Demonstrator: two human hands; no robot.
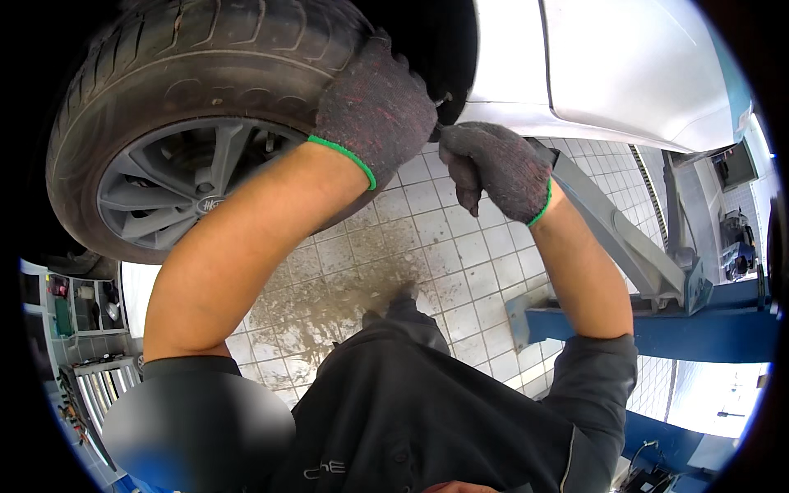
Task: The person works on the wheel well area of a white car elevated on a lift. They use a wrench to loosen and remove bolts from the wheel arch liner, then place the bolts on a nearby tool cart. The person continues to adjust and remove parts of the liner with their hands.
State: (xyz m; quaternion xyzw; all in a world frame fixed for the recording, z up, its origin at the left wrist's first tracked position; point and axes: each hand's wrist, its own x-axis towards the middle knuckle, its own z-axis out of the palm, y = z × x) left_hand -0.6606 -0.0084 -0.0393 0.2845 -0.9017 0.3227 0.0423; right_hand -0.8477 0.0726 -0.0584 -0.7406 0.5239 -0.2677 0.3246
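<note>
Gloved hands work at the lower end of a dark wheel arch [457, 45], between tyre [222, 92] and white body panel [511, 70].
The left hand [378, 107] bends over the tyre's edge, fingertips hidden; the right hand [500, 167], loosely curled, is just beside it, below the panel's corner. In that dark gap I cannot tell how far either closes or whether it grips anything. Good handling here likely means bracing with one hand, working gently with the other, and keeping knuckles off the panel edge.
</note>
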